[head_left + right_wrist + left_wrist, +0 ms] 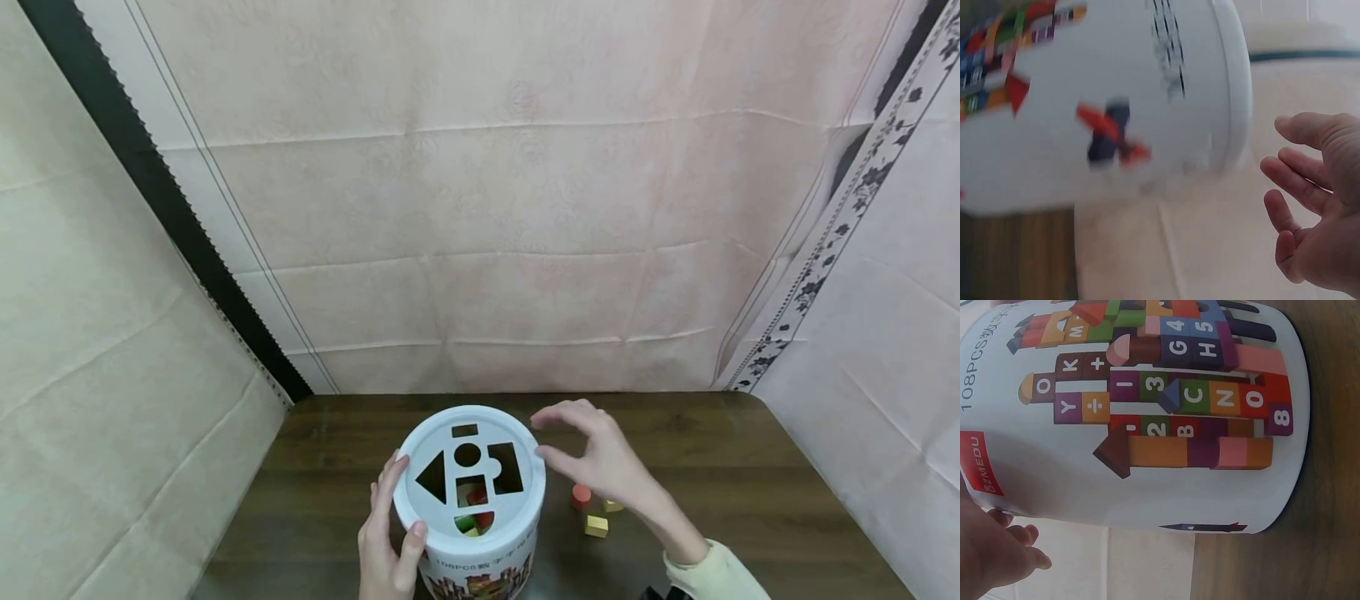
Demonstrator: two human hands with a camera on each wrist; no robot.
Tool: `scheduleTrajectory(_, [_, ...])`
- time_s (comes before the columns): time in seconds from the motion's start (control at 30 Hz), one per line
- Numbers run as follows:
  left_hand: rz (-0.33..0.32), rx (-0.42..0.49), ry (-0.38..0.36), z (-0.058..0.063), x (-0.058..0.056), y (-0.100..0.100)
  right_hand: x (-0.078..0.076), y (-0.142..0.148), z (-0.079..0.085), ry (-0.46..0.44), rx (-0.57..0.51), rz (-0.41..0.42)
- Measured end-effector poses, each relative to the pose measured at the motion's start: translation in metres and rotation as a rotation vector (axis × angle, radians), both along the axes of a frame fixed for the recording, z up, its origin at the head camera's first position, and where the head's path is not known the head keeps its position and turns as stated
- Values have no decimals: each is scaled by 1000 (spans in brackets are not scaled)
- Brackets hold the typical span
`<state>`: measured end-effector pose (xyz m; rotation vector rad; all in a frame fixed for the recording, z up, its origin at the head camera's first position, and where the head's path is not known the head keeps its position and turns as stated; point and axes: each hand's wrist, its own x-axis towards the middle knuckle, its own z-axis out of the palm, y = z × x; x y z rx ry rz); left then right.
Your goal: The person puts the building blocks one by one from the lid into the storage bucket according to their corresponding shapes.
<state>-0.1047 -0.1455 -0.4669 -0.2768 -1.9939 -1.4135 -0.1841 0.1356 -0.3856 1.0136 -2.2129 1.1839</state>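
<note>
A white block bucket [480,546] with a light-blue shape-sorter lid [517,521] stands on the table. Its lid has several cut-outs, and green and red blocks [467,523] show through the front ones. My left hand [390,533] holds the bucket's left side, thumb at the front and fingers farther back along the rim. Printed block pictures cover the bucket [1166,419] in the left wrist view. By the lid's right edge, my right hand [596,450] has its thumb and fingers spread apart, holding nothing; the right wrist view shows this hand [1316,194] beside the rim.
On the table [675,467], right of the bucket, lie a red cylinder block [581,497] and two yellow blocks, the nearer yellow block [596,526] in full sight. Pale cloth [487,208] hangs behind the table and along both sides.
</note>
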Motion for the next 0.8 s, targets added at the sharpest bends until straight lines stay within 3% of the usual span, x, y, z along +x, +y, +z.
scheduleTrajectory(0.13, [-2, -2, 4, 0, 0, -1, -6, 26, -15, -58, 26, -82])
scheduleTrajectory(0.33, [-9, 0, 0, 0, 0, 0, -15, 62, -57, -120, 70, -146])
scheduleTrajectory(0.57, [-7, 3, 16, 0, 0, 1, -13, 97, -98, -357, 45, -198])
scheduleTrajectory(0.8, [-10, 1, 40, -1, 0, 1, -11, 114, -118, -324, 23, -214])
